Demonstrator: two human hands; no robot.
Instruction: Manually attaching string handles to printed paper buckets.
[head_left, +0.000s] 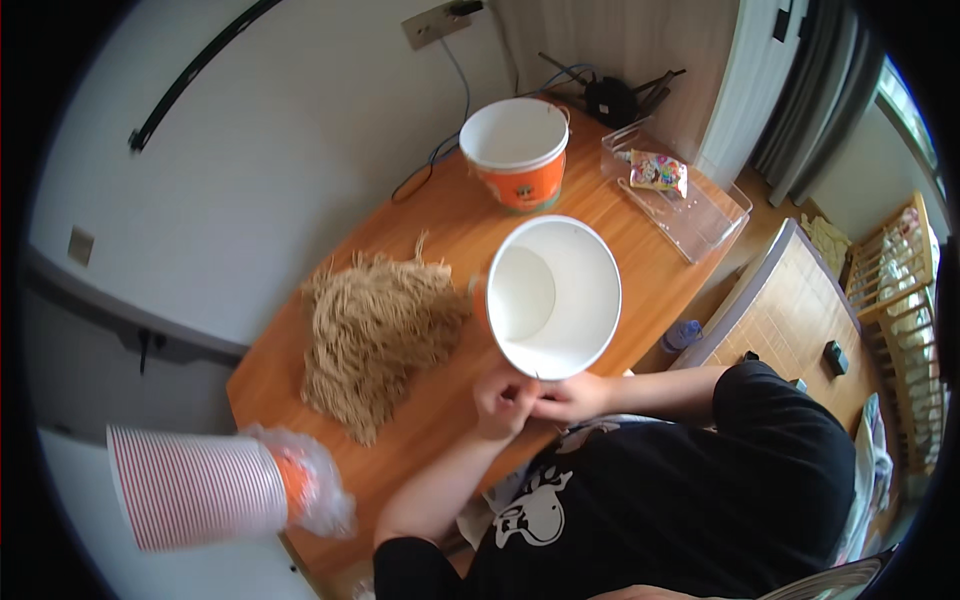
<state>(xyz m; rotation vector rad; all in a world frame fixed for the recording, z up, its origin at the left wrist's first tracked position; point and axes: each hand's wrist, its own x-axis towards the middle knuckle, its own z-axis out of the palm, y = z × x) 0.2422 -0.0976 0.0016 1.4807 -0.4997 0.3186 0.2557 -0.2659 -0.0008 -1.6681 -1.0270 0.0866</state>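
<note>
A white paper bucket (pixel 590 300) stands tilted near the front edge of the table, its open mouth turned up toward me. At its near rim my left hand (pixel 503 402) is closed, the thumb and fingers pinched together. Close against it, my right hand (pixel 573 397) is closed too, just under the rim. What the fingers hold is too small to make out; a thin dark strand shows at the rim above them. Left of the bucket lies a heap of tan yarn strands (pixel 375 330). Farther back stands an orange bucket (pixel 525 187) with a white inside and a thin loop at its rim.
A stack of nested paper buckets (pixel 200 490), partly in clear plastic, lies at the table's left end. A clear plastic tray (pixel 700 225) with a colourful packet (pixel 658 172) sits far right. Behind are a black router (pixel 610 100) and cables. Another low table (pixel 780 300) stands right.
</note>
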